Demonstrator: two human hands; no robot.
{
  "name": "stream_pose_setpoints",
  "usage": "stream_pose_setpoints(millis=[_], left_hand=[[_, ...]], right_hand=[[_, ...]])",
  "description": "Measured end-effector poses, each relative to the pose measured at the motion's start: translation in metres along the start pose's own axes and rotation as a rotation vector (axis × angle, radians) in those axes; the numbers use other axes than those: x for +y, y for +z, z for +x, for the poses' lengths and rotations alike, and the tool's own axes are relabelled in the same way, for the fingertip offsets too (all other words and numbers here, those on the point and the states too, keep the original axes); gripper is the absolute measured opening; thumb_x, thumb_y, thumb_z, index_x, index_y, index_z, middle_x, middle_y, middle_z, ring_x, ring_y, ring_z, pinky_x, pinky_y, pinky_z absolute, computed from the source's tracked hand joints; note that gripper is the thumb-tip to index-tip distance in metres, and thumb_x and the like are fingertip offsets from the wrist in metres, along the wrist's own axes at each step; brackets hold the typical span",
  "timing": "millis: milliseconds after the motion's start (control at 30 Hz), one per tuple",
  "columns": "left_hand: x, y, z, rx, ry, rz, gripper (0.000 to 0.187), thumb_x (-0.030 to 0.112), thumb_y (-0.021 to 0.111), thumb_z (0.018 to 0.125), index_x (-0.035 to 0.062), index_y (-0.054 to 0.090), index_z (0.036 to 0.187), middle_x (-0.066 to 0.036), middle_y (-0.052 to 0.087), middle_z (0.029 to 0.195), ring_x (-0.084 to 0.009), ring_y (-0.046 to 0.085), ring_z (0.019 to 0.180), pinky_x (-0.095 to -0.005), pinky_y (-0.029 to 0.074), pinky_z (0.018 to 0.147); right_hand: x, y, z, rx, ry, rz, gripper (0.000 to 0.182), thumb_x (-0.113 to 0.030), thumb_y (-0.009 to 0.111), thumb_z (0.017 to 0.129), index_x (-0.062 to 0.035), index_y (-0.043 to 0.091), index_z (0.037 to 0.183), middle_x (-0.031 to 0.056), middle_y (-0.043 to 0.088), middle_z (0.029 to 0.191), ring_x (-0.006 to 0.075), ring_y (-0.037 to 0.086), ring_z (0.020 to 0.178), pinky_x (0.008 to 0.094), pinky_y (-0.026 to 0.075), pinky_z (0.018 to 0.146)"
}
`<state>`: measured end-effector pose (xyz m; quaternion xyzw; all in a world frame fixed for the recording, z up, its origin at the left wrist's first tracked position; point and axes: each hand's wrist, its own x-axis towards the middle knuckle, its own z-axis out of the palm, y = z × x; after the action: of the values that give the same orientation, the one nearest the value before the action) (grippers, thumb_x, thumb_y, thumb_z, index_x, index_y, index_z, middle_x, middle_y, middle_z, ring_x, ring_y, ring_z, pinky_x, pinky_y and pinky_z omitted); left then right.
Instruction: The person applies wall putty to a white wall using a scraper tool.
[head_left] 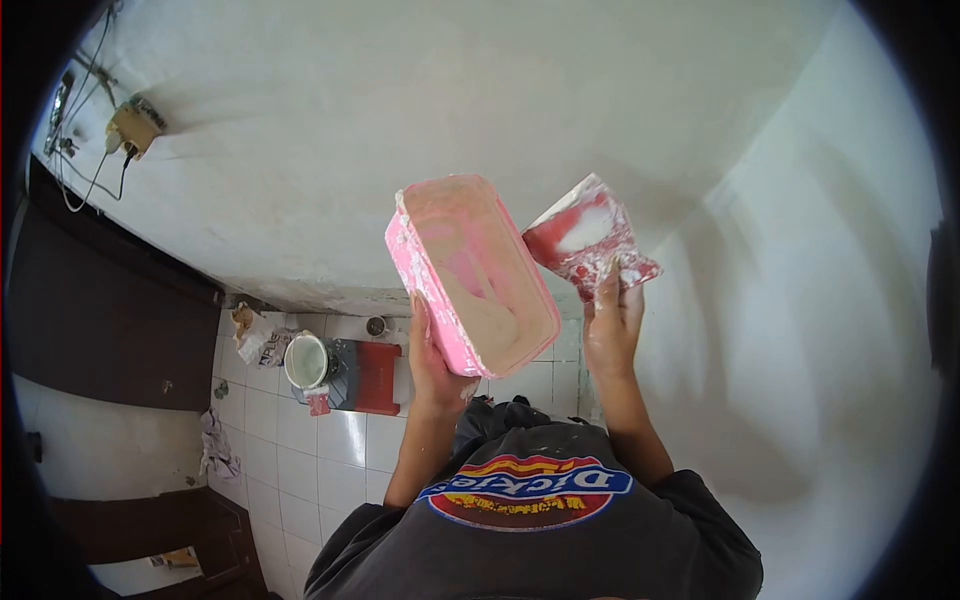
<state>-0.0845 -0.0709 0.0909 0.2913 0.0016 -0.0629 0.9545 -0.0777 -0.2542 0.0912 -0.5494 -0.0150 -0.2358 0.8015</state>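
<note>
My left hand (437, 362) grips a pink plastic tub (437, 285) by its lower left side. The tub is tilted so that its inside faces me. Beige-white putty coats its inner walls and bottom, with pink showing through in streaks, and dried smears cover its outer side. My right hand (612, 325) is closed around the narrow end of a red putty spreader (575, 235), thumb on its face. White putty lies in a patch on the broad blade, whose left corner is right at the tub's rim.
A grey-and-red stool (378, 378) on the tiled floor (340, 440) bears a white bucket (306, 360) and a small red spreader (317, 402). A crumpled bag (266, 340) and a rag (217, 447) lie left. Wires hang from a socket box (135, 127) on the wall (330, 120).
</note>
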Motion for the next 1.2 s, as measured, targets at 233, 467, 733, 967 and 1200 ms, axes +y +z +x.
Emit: stream_pose_setpoints(millis=[233,467,733,967,1200], left_hand=[[0.019,-0.002,-0.005,0.052,0.035,0.033,0.056,0.045,0.037,0.1,0.011,0.03,0.144,-0.011,0.043,0.138,-0.0273,0.047,0.126,-0.0448,0.043,0.102],[0.052,-0.018,-0.004,0.043,0.059,0.058,0.064,0.051,0.035,0.1,0.0069,0.026,0.144,-0.014,0.043,0.138,-0.0262,0.048,0.125,-0.0428,0.043,0.102],[0.071,-0.039,-0.012,0.017,0.095,0.13,0.058,0.045,0.036,0.1,0.0038,0.032,0.141,-0.014,0.05,0.131,-0.0247,0.053,0.12,-0.0412,0.045,0.1],[0.092,-0.051,-0.011,-0.063,-0.049,0.357,0.056,0.041,0.04,0.099,0.0001,0.037,0.138,-0.013,0.053,0.128,-0.0188,0.052,0.119,-0.035,0.043,0.099],[0.106,-0.044,-0.004,-0.048,-0.13,0.486,0.066,0.045,0.043,0.098,-0.0043,0.034,0.14,-0.013,0.05,0.132,-0.0163,0.051,0.119,-0.0309,0.039,0.101]], right_hand=[[0.015,0.03,-0.018,-0.238,-0.073,-0.309,0.033,-0.021,0.042,0.103,0.0052,0.054,0.12,0.008,0.063,0.111,0.0103,0.056,0.098,0.0259,0.043,0.087],[0.063,0.025,-0.024,-0.462,-0.057,-0.54,0.035,-0.001,0.041,0.092,0.0077,0.053,0.124,0.0102,0.065,0.109,0.0132,0.057,0.102,0.0266,0.044,0.088],[0.011,0.032,0.034,-0.18,-0.202,-0.684,0.019,-0.01,0.06,0.092,0.0016,0.06,0.107,0.0076,0.067,0.088,0.0099,0.061,0.079,0.026,0.049,0.071],[-0.055,0.077,0.068,-0.4,-0.403,-0.865,0.027,-0.009,0.066,0.087,0.0035,0.059,0.11,0.013,0.067,0.087,0.013,0.062,0.072,0.0265,0.049,0.069],[-0.049,0.082,0.063,-0.637,-0.277,-1.033,0.028,-0.012,0.063,0.087,-0.0001,0.06,0.112,0.0202,0.067,0.085,0.0283,0.065,0.071,0.0327,0.05,0.069]])
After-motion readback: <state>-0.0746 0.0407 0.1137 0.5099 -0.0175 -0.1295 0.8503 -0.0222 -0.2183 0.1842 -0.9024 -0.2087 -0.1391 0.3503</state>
